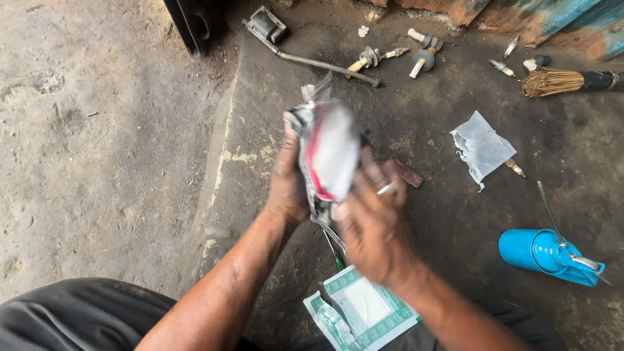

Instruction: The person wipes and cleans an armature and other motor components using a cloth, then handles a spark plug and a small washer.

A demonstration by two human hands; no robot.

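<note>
Between my fingers sits a crumpled red, white and grey plastic packet, blurred. My left hand wraps its near-left edge, fingers curled round it; my right hand, ring on one finger, clamps the lower right side. Below my right wrist lies a green-and-white paper packet; right of it, a blue metal oil can.

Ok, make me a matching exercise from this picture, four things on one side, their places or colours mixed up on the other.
Things:
1. oil can
2. crumpled packet
3. broom
4. torn plastic piece

Matches:
A. held between both hands
B. blue, lying lower right
C. clear, flat on the ground
D. straw bristles, top right

Pairs: 1-B, 2-A, 3-D, 4-C
</note>
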